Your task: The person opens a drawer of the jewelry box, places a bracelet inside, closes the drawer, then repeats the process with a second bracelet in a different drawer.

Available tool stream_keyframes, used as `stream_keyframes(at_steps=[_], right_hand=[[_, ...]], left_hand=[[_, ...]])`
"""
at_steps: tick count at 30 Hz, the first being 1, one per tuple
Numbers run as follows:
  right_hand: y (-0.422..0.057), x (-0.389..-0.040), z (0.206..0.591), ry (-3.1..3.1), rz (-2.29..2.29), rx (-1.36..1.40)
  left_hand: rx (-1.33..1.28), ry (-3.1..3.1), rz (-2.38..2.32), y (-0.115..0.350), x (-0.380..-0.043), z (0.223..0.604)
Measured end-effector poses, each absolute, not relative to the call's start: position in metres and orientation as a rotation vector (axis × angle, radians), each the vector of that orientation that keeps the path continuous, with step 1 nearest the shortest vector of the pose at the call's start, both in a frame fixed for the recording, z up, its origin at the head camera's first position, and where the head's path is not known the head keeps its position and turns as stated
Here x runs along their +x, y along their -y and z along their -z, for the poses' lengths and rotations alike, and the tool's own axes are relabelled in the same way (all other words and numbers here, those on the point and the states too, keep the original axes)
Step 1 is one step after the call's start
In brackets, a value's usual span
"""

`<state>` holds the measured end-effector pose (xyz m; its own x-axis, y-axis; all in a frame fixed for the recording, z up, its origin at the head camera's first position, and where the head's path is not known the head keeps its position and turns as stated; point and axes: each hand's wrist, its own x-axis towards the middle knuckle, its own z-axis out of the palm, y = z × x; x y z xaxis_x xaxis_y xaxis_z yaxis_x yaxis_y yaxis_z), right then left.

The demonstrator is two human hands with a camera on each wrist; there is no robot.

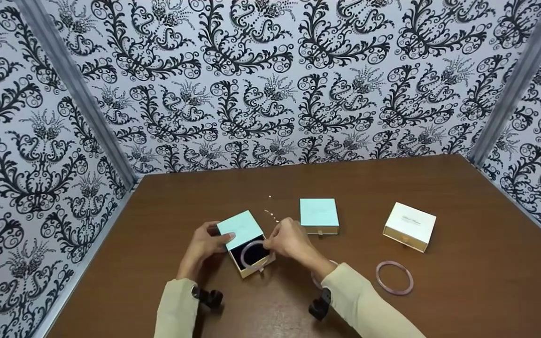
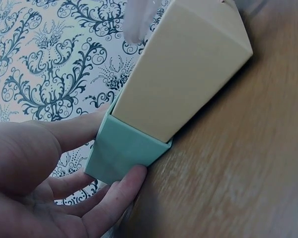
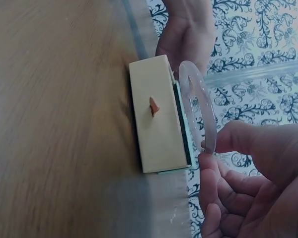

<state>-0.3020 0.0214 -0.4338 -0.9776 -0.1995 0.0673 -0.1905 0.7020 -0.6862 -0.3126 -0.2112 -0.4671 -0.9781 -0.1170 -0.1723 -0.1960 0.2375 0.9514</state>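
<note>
In the head view, my left hand (image 1: 210, 243) grips the teal sleeve (image 1: 242, 226) of a small drawer box, thumb on top. The cream drawer (image 2: 184, 64) is slid partly out, showing a dark lining. My right hand (image 1: 290, 238) pinches the edge of a pale pinkish bangle (image 3: 209, 119) between thumb and fingers. The bangle is tilted over the open drawer; in the right wrist view much of it stands above the rim. On the drawer front (image 3: 156, 139) is a small brown pull tab (image 3: 154, 106).
Behind my right hand stands another teal box (image 1: 319, 212), shut. Farther right is a white box (image 1: 410, 224). A pinkish bangle (image 1: 380, 278) lies on the brown table (image 1: 477, 263). Another bangle (image 1: 315, 280) is partly hidden under my right forearm. Small white bits (image 1: 270, 214) lie beyond the hands.
</note>
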Motion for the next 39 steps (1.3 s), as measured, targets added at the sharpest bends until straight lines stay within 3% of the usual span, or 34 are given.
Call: stream_keyframes(at_steps=[17, 39], right_hand=[[-0.008, -0.307, 0.437, -2.941, 1.131, -0.181], [0.006, -0.311, 0.449, -3.089, 1.076, -0.219]], left_hand=[[-0.312, -2.43, -1.876, 0.211, -0.315, 0.467], [-0.315, -2.454, -1.874, 0.209, -0.314, 0.466]])
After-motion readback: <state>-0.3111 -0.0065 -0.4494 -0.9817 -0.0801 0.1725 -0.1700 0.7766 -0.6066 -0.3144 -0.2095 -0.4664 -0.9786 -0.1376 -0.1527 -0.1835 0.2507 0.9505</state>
